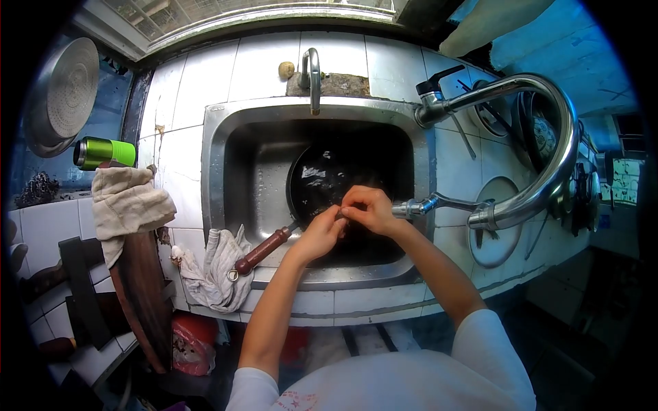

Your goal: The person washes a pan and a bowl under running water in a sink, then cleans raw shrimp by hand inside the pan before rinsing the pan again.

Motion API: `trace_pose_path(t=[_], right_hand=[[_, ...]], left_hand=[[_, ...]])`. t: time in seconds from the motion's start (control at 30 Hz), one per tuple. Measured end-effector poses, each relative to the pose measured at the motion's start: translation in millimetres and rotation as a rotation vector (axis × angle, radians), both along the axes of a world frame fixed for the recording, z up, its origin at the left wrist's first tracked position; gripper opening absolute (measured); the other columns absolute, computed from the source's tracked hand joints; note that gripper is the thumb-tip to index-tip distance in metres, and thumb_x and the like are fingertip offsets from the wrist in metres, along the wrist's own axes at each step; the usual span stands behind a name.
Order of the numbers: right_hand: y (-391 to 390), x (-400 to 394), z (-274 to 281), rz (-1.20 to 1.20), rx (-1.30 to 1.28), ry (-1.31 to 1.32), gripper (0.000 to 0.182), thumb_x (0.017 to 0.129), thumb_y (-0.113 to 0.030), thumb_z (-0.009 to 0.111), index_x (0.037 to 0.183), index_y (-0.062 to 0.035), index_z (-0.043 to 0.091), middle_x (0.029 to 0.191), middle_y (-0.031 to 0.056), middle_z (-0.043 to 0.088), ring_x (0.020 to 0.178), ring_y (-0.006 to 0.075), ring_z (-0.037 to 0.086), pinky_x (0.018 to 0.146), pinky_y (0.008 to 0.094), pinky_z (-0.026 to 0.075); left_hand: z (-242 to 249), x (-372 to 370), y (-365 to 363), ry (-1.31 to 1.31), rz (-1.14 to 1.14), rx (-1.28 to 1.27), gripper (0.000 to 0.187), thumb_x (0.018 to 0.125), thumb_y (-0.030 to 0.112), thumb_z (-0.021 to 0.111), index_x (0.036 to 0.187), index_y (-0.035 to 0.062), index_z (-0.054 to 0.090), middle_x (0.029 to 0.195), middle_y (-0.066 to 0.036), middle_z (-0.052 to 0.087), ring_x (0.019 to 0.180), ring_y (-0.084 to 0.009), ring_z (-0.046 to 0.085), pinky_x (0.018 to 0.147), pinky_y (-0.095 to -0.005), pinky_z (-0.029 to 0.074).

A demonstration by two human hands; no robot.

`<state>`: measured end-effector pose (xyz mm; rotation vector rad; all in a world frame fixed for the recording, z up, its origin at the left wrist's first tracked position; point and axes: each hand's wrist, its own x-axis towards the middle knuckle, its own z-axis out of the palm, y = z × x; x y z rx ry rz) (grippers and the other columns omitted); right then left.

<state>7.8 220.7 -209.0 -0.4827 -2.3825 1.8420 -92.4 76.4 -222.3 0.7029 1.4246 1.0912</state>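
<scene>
A dark round pan with shiny liquid in it sits in the steel sink. Its brown wooden handle points down and left over the sink's front edge. Above the pan's lower part, my left hand and my right hand meet with fingers bent and pressed together. Whatever is between the fingertips is too small and dark to make out. The chrome spray head of the curved faucet lies beside my right hand.
A small tap stands behind the sink. White cloth lies at the front left corner, and a beige cloth hangs over a wooden board. A large curved faucet and a plate are at the right.
</scene>
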Motion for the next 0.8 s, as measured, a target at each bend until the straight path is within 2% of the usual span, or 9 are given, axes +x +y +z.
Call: trace_pose_path(t=[0.13, 0.33, 0.4, 0.43, 0.47, 0.53, 0.6, 0.73, 0.8], right_hand=[[-5, -2, -12, -0.086, -0.01, -0.11, 0.014, 0.079, -0.014, 0.06, 0.084, -0.0005, 0.062, 0.077, 0.0063, 0.059, 0.07, 0.0146, 0.055, 0.064, 0.0264, 0.044], [10, -3, -37, -0.132, -0.288, -0.197, 0.018, 0.079, -0.016, 0.063, 0.087, -0.0006, 0.063, 0.079, 0.007, 0.063, 0.073, 0.0128, 0.057, 0.069, 0.0266, 0.046], [17, -7, -37, 0.041, -0.09, -0.263, 0.015, 0.076, -0.009, 0.065, 0.089, -0.0011, 0.063, 0.08, 0.0075, 0.062, 0.074, 0.0146, 0.059, 0.069, 0.0258, 0.047], [20, -11, -38, 0.109, 0.138, -0.285, 0.018, 0.072, -0.011, 0.069, 0.087, -0.0025, 0.064, 0.08, 0.0097, 0.063, 0.075, 0.0179, 0.06, 0.069, 0.0281, 0.047], [22, -17, -43, 0.107, 0.142, -0.288, 0.018, 0.072, -0.011, 0.069, 0.087, -0.0025, 0.064, 0.08, 0.0097, 0.063, 0.075, 0.0179, 0.06, 0.069, 0.0281, 0.047], [23, -26, -66, 0.111, 0.217, -0.401, 0.023, 0.068, -0.015, 0.072, 0.086, -0.0042, 0.064, 0.082, 0.0139, 0.064, 0.077, 0.0265, 0.062, 0.071, 0.0341, 0.047], [26, -30, -99, 0.057, 0.158, -0.446, 0.025, 0.066, -0.016, 0.074, 0.086, -0.0038, 0.064, 0.082, 0.0143, 0.064, 0.078, 0.028, 0.062, 0.071, 0.035, 0.047], [14, -28, -152, -0.109, 0.168, -0.64, 0.021, 0.065, -0.016, 0.072, 0.081, -0.0037, 0.065, 0.082, 0.0162, 0.064, 0.079, 0.0313, 0.061, 0.072, 0.0369, 0.048], [3, -28, -162, -0.083, 0.264, -0.623, 0.014, 0.072, -0.016, 0.066, 0.08, -0.0045, 0.065, 0.079, 0.0137, 0.064, 0.075, 0.0257, 0.061, 0.069, 0.0346, 0.047]], left_hand=[[-15, 9, 3, -0.208, 0.173, -0.021, 0.01, 0.088, 0.006, 0.045, 0.095, -0.0001, 0.048, 0.073, -0.005, 0.052, 0.065, -0.0128, 0.05, 0.062, -0.0257, 0.043], [-40, -4, 11, 0.042, 0.066, -0.04, 0.008, 0.087, 0.007, 0.047, 0.089, -0.0006, 0.049, 0.072, -0.007, 0.054, 0.066, -0.0146, 0.054, 0.062, -0.027, 0.045], [-54, -9, 17, 0.06, 0.034, -0.071, 0.01, 0.085, 0.008, 0.049, 0.09, -0.0007, 0.05, 0.075, -0.012, 0.057, 0.068, -0.019, 0.057, 0.064, -0.0298, 0.045], [-61, -11, 22, 0.17, -0.035, -0.149, 0.009, 0.086, 0.008, 0.048, 0.09, -0.0002, 0.05, 0.075, -0.009, 0.057, 0.069, -0.0161, 0.055, 0.065, -0.0283, 0.045], [-70, -14, 28, 0.281, -0.105, -0.224, 0.008, 0.086, 0.008, 0.047, 0.09, 0.0003, 0.049, 0.074, -0.007, 0.056, 0.071, -0.0132, 0.054, 0.066, -0.0268, 0.044], [-98, -18, 37, 0.454, -0.102, -0.313, 0.019, 0.083, 0.012, 0.052, 0.096, -0.0027, 0.052, 0.084, -0.017, 0.061, 0.08, -0.0262, 0.06, 0.071, -0.0345, 0.046], [-108, -27, 47, 0.564, -0.149, -0.405, 0.028, 0.082, 0.016, 0.052, 0.103, -0.0022, 0.054, 0.101, -0.024, 0.058, 0.097, -0.0359, 0.056, 0.08, -0.0409, 0.045], [-111, -25, 58, 0.625, -0.336, -0.634, 0.032, 0.082, 0.019, 0.052, 0.107, -0.0002, 0.055, 0.106, -0.021, 0.058, 0.101, -0.0336, 0.056, 0.083, -0.0403, 0.045], [-109, -20, 61, 0.719, -0.333, -0.676, 0.033, 0.081, 0.021, 0.052, 0.108, 0.0012, 0.056, 0.108, -0.02, 0.058, 0.103, -0.0323, 0.055, 0.085, -0.0396, 0.045]])
